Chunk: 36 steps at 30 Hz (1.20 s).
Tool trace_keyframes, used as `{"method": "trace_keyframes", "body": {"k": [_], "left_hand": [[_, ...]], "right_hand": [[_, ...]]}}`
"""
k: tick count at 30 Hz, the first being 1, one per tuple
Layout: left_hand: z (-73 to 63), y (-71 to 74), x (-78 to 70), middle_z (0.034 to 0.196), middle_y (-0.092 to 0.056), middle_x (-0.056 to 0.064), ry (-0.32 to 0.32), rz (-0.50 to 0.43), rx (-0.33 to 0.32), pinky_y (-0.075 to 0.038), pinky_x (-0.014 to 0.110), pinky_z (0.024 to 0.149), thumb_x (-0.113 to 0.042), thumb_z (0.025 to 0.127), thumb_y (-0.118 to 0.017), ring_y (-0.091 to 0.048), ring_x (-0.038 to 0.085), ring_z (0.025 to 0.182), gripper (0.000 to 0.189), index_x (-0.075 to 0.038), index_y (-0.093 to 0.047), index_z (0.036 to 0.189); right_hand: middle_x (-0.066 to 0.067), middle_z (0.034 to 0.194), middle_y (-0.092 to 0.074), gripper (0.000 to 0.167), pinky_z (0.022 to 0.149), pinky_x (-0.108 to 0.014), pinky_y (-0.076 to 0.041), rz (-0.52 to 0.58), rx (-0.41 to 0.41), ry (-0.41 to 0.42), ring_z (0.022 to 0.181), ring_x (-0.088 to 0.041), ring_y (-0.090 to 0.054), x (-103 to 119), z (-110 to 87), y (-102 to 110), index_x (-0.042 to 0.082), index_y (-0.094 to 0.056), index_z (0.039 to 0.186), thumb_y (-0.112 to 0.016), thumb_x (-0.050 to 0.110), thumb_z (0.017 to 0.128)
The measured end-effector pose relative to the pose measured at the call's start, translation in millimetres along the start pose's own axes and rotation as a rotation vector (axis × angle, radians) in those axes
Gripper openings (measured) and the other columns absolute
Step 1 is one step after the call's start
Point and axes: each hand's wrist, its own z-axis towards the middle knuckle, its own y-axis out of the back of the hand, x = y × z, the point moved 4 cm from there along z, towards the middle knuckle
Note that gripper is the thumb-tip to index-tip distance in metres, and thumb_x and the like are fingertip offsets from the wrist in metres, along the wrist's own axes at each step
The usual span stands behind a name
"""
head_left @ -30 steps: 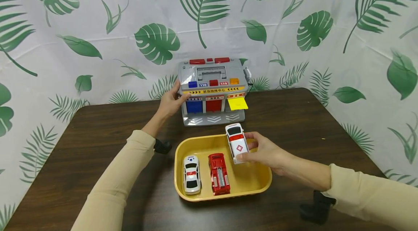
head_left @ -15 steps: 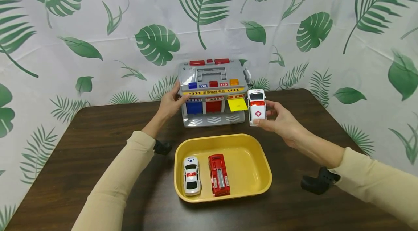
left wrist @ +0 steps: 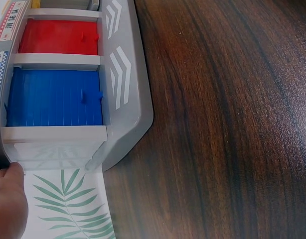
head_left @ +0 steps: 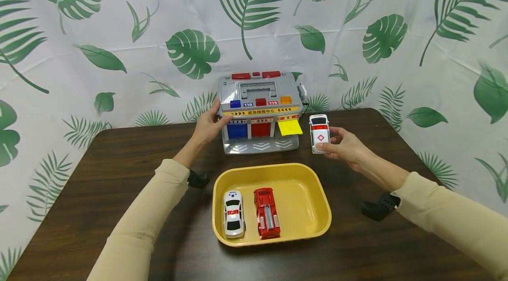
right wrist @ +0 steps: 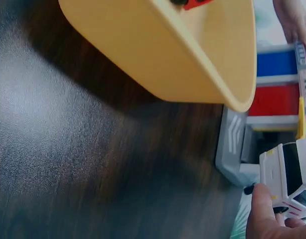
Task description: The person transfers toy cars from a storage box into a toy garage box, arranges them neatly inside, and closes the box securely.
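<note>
My right hand (head_left: 345, 148): thumb and fingers pinch the toy ambulance, so the grip is closed around its body.
White plastic toy ambulance with a red roof bar (head_left: 320, 133): just to the right of the station, apart from it, nose toward the wall.
My left hand (head_left: 208, 123): holds the station's roof at its left end, thumb in front.
Grey plastic toy emergency station (head_left: 259, 112): upright at the back of the dark wood-grain table (head_left: 349, 245).
Bays: blue door (head_left: 237, 131) and red door (head_left: 260, 129) down; yellow flap (head_left: 290, 127) lifted.
Yellow rounded plastic tray (head_left: 303, 210): in front of the station, with a white toy police car (head_left: 233, 215) left of a red toy fire engine (head_left: 267, 212).
</note>
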Motion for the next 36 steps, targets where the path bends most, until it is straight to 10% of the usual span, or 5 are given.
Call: {"method": "trace_keyframes", "body": {"k": [15, 36], "left_hand": [[-1.6, -0.2, -0.4, 0.156, -0.014, 0.000, 0.008, -0.005, -0.004, -0.027, 0.035, 0.113, -0.032, 0.090, -0.063, -0.021, 0.016, 0.141, 0.078, -0.013, -0.016, 0.150], [-3.0, -0.1, -5.3, 0.156, -0.015, 0.001, -0.007, 0.004, -0.001, -0.028, 0.036, 0.112, -0.031, 0.091, -0.062, -0.024, 0.017, 0.141, 0.077, -0.012, -0.016, 0.150]], "right_hand": [[-0.017, 0.117, -0.044, 0.080, 0.097, -0.044, -0.046, -0.004, 0.190, -0.066, 0.086, -0.011, -0.059, -13, 29.6, -10, -0.005, -0.015, 0.147, -0.065, 0.016, 0.089], [-0.023, 0.138, -0.037, 0.078, 0.097, -0.040, -0.048, 0.024, 0.240, -0.103, 0.098, -0.021, -0.054, -12, 58.1, -42, -0.002, -0.018, 0.148, -0.066, 0.018, 0.089]]}}
